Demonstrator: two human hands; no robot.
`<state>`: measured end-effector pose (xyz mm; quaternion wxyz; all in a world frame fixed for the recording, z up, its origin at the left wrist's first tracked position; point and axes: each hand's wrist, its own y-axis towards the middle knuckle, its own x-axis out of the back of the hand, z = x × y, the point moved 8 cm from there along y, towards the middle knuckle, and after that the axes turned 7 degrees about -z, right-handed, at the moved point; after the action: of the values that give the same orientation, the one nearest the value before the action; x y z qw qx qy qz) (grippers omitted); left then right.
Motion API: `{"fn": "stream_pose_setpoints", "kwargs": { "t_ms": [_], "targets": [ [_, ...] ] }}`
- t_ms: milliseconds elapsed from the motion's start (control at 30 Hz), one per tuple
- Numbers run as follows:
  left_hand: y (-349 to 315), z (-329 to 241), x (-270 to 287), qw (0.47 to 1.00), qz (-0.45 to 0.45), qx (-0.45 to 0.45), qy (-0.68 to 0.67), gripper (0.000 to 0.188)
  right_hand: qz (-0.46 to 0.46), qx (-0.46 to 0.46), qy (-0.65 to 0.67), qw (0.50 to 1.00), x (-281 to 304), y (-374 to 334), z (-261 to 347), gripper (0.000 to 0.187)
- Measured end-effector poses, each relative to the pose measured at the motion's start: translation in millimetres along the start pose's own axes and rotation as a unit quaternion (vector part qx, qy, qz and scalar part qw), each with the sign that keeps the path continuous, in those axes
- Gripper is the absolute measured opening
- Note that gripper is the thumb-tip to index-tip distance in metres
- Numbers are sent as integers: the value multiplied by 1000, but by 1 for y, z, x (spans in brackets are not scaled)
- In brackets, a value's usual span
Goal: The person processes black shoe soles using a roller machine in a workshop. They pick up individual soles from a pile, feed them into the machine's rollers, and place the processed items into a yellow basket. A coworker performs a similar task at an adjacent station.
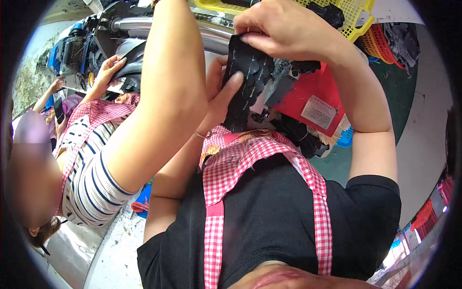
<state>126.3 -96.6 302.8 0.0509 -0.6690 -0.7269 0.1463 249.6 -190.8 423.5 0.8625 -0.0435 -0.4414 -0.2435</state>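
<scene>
A black strip (pixel 248 77) covered with overlapping rounded flaps and pale stitch-like lines hangs upright before my chest; I cannot tell its exact kind. At its upper end, my right hand (pixel 281 30) pinches the edge between thumb and bent fingers. My left hand (pixel 222 94) grips the strip's left side lower down, thumb across the front and the other fingers partly hidden behind. The strip's lower end hangs in front of my red checked apron (pixel 260 149).
A co-worker's bare arm (pixel 175 82) crosses close on my left, and their other hand (pixel 111 65) holds a black piece. Beyond lies a metal roller (pixel 202 32). Right of the strip are a red panel (pixel 298 103), a yellow basket (pixel 363 29) and an orange basket (pixel 378 45).
</scene>
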Motion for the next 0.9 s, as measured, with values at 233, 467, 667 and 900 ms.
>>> {"fn": "stream_pose_setpoints", "kwargs": {
  "t_ms": [233, 467, 667, 900],
  "targets": [
    [-12, 30, 19, 998, 30, 31, 46, 23, -39, -42, 56, 997, 4, 2, -46, 25],
    [-12, 74, 13, 977, 51, 104, 177, 24, 113, -102, -32, 988, -50, -10, -122, 28],
    [7, 67, 4, 965, 20, 65, 252, 23, 161, -74, -15, 984, -73, -15, -120, 30],
    [-6, 45, -8, 994, 41, 48, 92, 37, 31, -106, -26, 994, -49, -9, -126, 25]
  ]
}}
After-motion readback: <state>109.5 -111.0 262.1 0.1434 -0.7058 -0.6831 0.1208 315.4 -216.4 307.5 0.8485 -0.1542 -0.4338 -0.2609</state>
